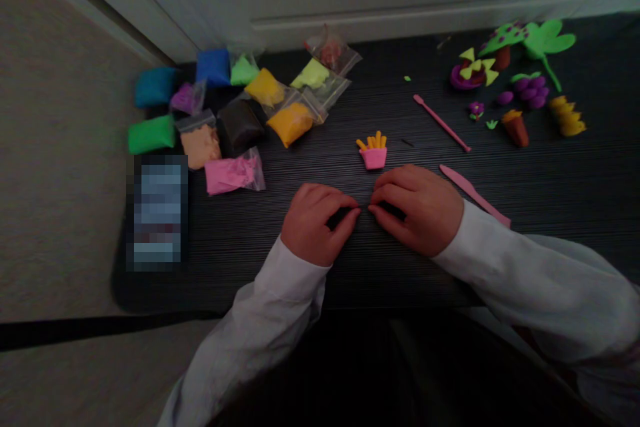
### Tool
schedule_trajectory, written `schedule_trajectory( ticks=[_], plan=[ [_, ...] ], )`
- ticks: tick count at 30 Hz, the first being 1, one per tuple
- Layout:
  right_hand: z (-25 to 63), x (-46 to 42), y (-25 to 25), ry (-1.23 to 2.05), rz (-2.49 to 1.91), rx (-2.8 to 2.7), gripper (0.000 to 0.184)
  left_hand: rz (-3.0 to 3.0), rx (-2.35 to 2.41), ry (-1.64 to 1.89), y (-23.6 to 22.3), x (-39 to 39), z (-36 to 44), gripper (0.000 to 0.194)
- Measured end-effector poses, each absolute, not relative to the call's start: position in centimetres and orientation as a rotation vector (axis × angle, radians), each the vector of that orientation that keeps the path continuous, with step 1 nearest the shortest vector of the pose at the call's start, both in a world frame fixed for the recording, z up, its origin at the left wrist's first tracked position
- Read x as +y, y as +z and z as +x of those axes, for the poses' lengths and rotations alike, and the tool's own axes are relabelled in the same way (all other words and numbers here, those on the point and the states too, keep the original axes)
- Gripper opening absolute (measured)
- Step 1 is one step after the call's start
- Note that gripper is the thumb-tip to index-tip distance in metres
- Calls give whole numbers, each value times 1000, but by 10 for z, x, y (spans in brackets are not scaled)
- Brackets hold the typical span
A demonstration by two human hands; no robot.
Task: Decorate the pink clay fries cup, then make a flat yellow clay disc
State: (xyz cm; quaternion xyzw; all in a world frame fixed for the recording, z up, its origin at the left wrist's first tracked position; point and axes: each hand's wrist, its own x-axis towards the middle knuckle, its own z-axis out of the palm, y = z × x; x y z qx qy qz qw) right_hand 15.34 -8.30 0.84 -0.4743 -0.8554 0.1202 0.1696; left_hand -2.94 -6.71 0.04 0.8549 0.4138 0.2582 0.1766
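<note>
Both hands rest low over the dark table, fingertips facing each other with a small gap between them. My left hand [317,223] has thumb and forefinger drawn together in a pinch. My right hand [420,209] makes a similar pinch; whatever either hand holds is too small or dark to make out. Just beyond them stands a small clay model of French fries [373,151], yellow sticks in a pink box. A thin dark sliver [407,142] lies to its right. Beside my right wrist is a pink plastic knife [473,192].
Bags of coloured clay, including a pink bag [231,173] and a black bag [241,124], spread across the left. A phone [157,213] with a blurred screen lies near the left edge. A pink modelling stick [442,123] and clay models, among them purple grapes [532,90], occupy the right.
</note>
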Motion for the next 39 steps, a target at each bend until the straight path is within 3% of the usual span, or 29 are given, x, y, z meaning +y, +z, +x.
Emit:
schedule_trajectory(
  ticks=[14,39],
  plan=[
    [149,-85,8,310,-1428,-2442,21,2487,1194,612,-1,-68,-29,14],
    [158,-81,9,383,-1322,-2434,20,2547,1167,730,-3,-68,-28,11]
  ],
)
